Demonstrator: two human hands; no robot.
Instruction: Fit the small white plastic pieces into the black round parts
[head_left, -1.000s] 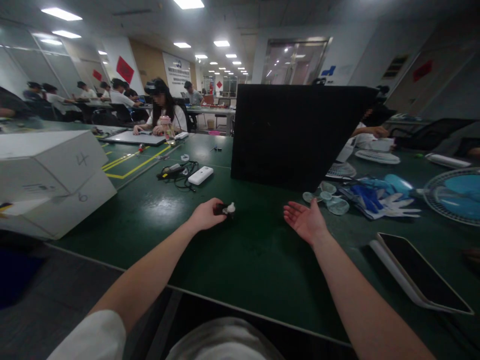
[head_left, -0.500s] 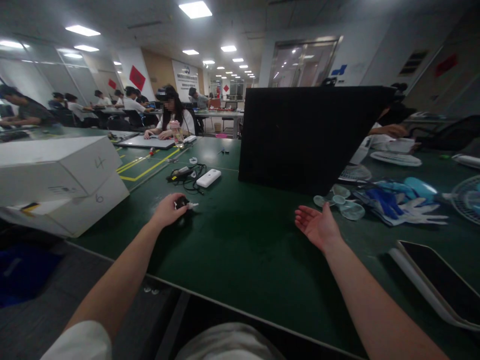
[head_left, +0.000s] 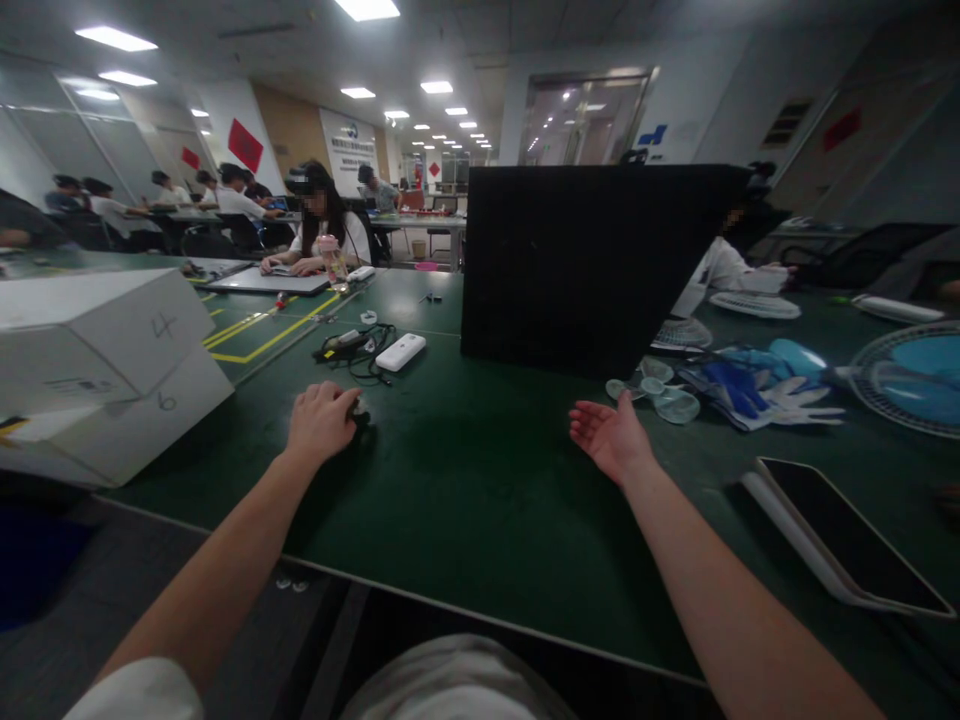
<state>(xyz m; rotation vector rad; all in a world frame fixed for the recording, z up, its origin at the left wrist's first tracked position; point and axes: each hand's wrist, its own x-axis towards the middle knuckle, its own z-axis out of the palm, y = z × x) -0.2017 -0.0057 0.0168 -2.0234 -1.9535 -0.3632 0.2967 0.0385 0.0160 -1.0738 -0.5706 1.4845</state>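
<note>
My left hand (head_left: 321,422) is closed around a small dark object (head_left: 363,416), low over the left part of the green table (head_left: 465,500). Most of that object hides behind my fingers, and its kind does not show. My right hand (head_left: 611,435) rests on the table at the right, palm turned inward, fingers stretched and holding nothing. Just beyond its thumb lie pale translucent fan blades (head_left: 671,403). A white power bank-like block (head_left: 401,352) and a tangle of black cable (head_left: 356,350) lie beyond my left hand.
A large black panel (head_left: 585,270) stands upright ahead. Two white boxes (head_left: 127,340) are stacked at the left. To the right are blue and white gloves (head_left: 750,392), a fan grille (head_left: 919,375) and a dark-screened device (head_left: 844,530). A co-worker (head_left: 330,225) sits across the table.
My left hand has carried the small dark object to the left and turned over, so its back now faces up and the object's white tip is hidden. My right hand stays in place.
</note>
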